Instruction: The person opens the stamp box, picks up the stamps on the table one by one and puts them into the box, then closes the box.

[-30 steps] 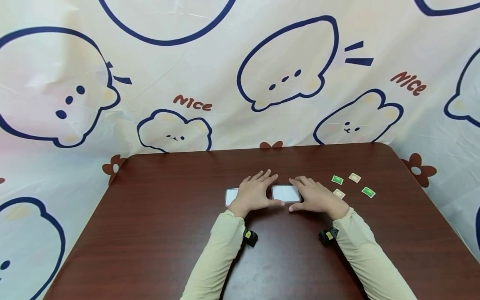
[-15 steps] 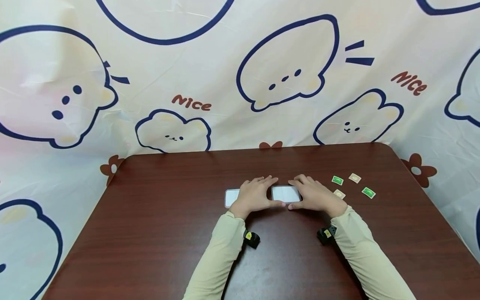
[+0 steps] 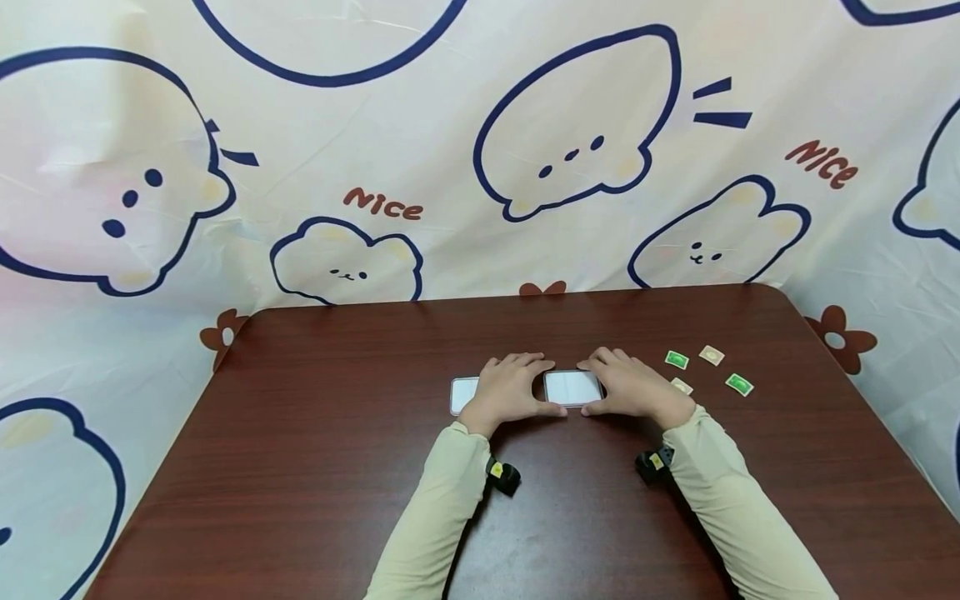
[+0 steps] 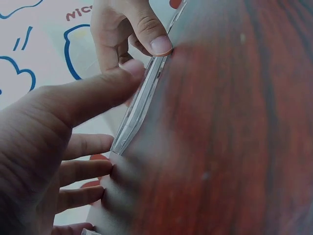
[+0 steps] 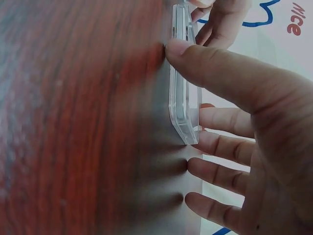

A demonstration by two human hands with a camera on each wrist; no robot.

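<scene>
A flat clear plastic case [image 3: 573, 388] with a white inside lies on the table between both hands. My left hand [image 3: 508, 390] holds its left end, thumb along the near edge and index fingertip by the far corner. At the right end my right hand [image 3: 637, 388] grips it the same way, thumb pressed to the near side in the right wrist view. That view shows the case's clear layered side [image 5: 183, 98]. The other fingers of both hands spread past the ends onto the tabletop. A similar white case [image 3: 463, 396] shows left of my left hand, which hides part of it.
To the right lie two small green cards [image 3: 677, 360] and two cream cards [image 3: 712, 355], one partly behind my right hand. The dark wooden table [image 3: 337, 458] ends at a printed cloth backdrop [image 3: 450, 150].
My left fingers, raised and spread a second ago, are now lower and closer together. Both thumbs have shifted slightly; the clear case stays in about the same place.
</scene>
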